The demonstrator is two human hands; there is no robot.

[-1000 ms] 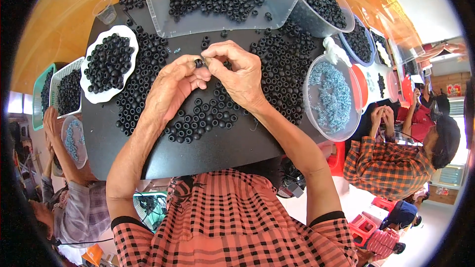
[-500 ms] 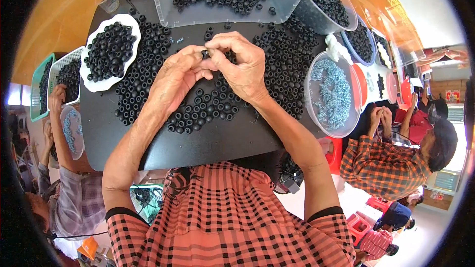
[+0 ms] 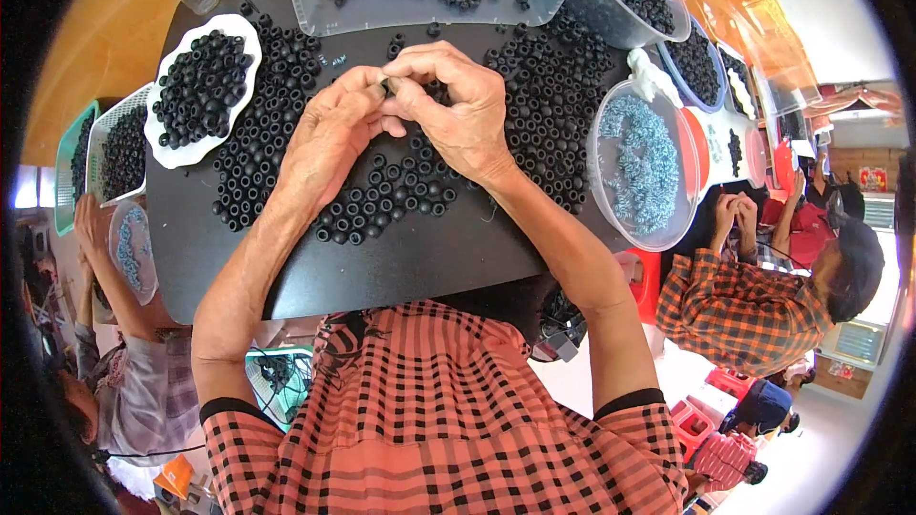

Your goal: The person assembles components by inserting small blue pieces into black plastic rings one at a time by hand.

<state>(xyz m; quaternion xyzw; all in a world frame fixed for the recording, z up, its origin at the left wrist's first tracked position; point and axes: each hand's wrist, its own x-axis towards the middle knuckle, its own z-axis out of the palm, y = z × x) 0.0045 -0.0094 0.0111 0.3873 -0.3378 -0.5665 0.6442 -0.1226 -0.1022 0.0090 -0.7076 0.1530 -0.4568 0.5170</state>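
Note:
Over the dark table (image 3: 315,286), my left hand (image 3: 329,133) and my right hand (image 3: 458,114) meet, both closed with thumbs and fingertips pinched together. A small black hollow round piece (image 3: 385,86) is caught between the fingertips, mostly hidden by them. Loose black pieces of the same kind (image 3: 396,193) lie under and between my hands, and wider spreads of them flank both sides. To the right of my right hand, a clear round tub (image 3: 611,205) holds small pale-blue spring-like pieces (image 3: 644,162).
A scalloped white plate (image 3: 170,154) heaped with black pieces sits at left. A large clear box (image 3: 382,17) and a clear tub (image 3: 620,30) of them stand at the back. People work on either side: a checked sleeve (image 3: 706,277) at right, grey clothing (image 3: 157,391) at left.
My hands stay pinched together; the black piece, plainer to see before, is now more covered by my fingers. The whole view has shifted slightly. At left, the other person's hand has drawn back from the white basket.

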